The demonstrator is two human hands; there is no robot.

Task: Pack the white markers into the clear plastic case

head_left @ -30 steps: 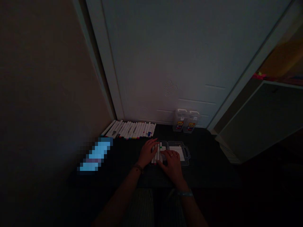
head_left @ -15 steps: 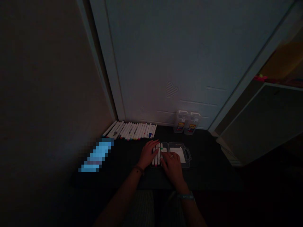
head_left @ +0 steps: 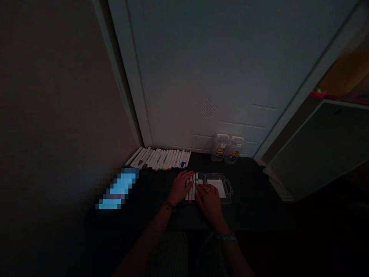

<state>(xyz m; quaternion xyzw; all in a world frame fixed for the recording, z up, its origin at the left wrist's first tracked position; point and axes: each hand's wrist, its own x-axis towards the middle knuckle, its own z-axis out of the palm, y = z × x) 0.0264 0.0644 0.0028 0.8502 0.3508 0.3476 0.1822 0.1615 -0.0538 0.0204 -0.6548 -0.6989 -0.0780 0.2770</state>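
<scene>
The scene is very dark. An open clear plastic case lies on a dark surface, with several white markers side by side in its left half. My left hand lies flat with fingers stretched over the left of those markers. My right hand rests its fingers on the markers' near right end, slightly curled, a ring on one finger. The case's right half shows a white sheet.
A long row of white markers lies at the back against a white door. Two small clear boxes with labels stand at the door's foot. A blurred blue patch sits to the left, by a wall.
My right hand has slid slightly left, closer to my left hand over the markers. The view shifted a little.
</scene>
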